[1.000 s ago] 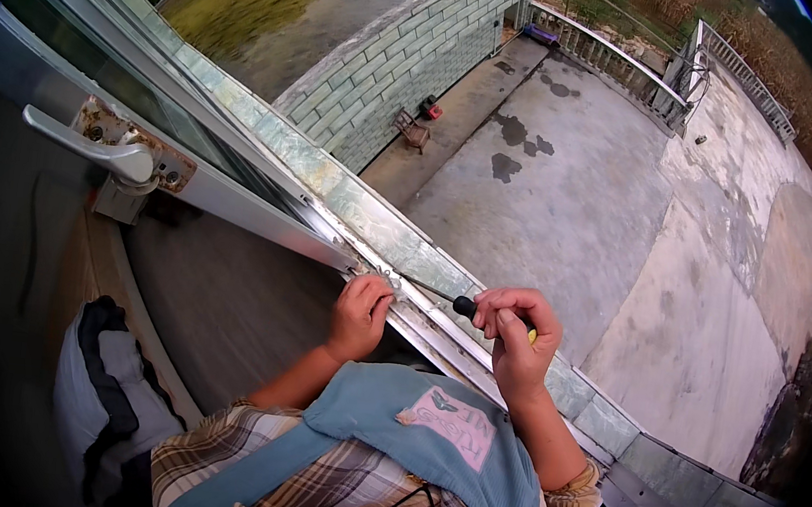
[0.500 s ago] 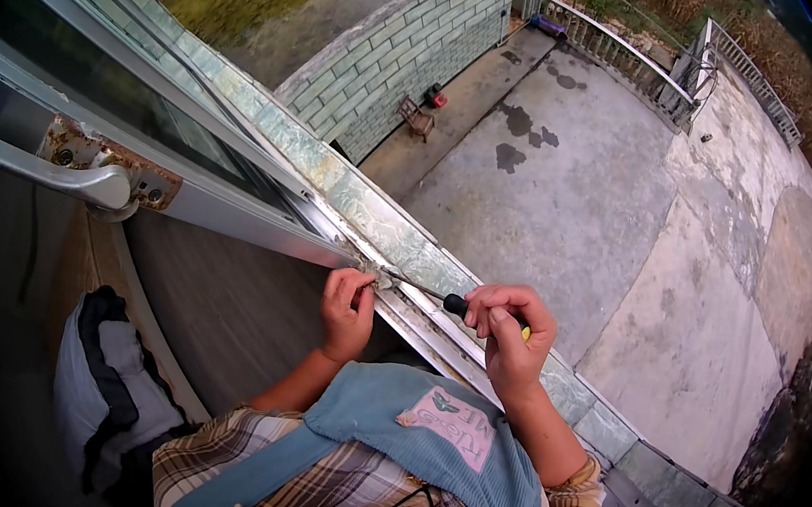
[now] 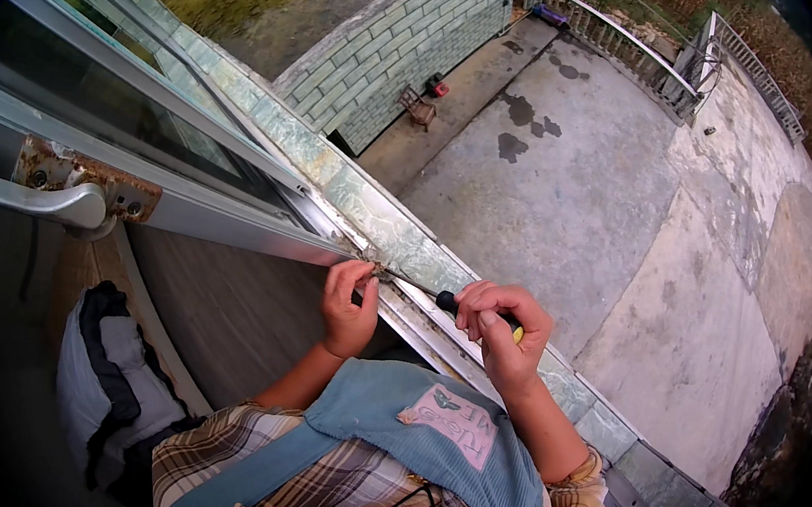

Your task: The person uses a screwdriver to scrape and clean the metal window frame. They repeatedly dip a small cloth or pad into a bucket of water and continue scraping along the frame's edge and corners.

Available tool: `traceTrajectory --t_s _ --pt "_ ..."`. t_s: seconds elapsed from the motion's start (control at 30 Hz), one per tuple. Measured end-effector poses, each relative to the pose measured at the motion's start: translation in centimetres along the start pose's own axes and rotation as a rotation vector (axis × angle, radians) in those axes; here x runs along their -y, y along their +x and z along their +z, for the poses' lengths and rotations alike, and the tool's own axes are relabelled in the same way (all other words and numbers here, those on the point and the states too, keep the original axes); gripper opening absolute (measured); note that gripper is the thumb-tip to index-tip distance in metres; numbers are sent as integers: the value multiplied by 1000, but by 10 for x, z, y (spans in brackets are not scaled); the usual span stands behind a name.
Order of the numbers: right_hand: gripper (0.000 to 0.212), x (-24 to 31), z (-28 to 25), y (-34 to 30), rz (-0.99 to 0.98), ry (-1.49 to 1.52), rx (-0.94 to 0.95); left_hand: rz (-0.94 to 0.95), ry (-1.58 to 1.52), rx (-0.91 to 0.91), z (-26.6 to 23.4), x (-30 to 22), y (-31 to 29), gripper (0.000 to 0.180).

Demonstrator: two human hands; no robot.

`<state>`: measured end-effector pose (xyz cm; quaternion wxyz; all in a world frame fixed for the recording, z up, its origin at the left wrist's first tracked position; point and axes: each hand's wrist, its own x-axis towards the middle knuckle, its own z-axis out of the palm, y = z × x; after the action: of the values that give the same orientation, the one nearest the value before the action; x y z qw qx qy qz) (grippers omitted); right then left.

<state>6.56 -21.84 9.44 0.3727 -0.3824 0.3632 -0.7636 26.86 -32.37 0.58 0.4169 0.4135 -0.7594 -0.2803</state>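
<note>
My right hand (image 3: 514, 344) is wrapped round the black and yellow handle of a screwdriver (image 3: 447, 301). The thin shaft points left, its tip at the lower corner of an opened window sash (image 3: 229, 227). Beside that tip, my left hand (image 3: 349, 315) has thumb and fingers pinched close together against the corner; whatever they hold is too small to make out. Some dirty grey bits lie around the tip, on the metal window track (image 3: 423, 328). A silver lever handle (image 3: 41, 200) on a rusty plate sits at the sash's left end.
Green marbled tiles (image 3: 385, 219) line the outer sill. Beyond and below lie a concrete yard (image 3: 575, 173), a tiled wall (image 3: 400, 43) and a wooden chair (image 3: 418, 108). Indoors at lower left, a grey and black cloth bundle (image 3: 122, 371) rests by a curved wooden edge.
The sash with its lever handle has shifted a little left and down in view. Both hands have moved slightly, the right one leftward with the screwdriver, whose tip remains at the corner.
</note>
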Motion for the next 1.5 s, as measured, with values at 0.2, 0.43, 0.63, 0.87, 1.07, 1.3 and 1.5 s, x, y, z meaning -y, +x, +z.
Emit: traceTrajectory --t_s 0.2,0.43,0.63,0.87,1.07,1.3,1.5 --pt "11 -17 18 9 157 -20 -71 116 131 35 -5 -4 -2 37" --pt "11 -32 28 24 186 -16 36 83 110 49 -5 -6 -6 39" --pt "11 -40 35 33 133 -102 119 62 102 32 -4 -5 -5 41" --pt "9 -12 30 44 49 -39 106 65 125 45 -5 -2 -6 40" --pt "11 -29 32 44 161 -104 195 55 113 27 -2 -2 -5 40" --pt "12 -32 26 46 31 -55 206 54 129 45 -1 -1 -4 38" --pt "11 -27 31 50 214 -126 139 45 127 58 -1 0 -2 38"
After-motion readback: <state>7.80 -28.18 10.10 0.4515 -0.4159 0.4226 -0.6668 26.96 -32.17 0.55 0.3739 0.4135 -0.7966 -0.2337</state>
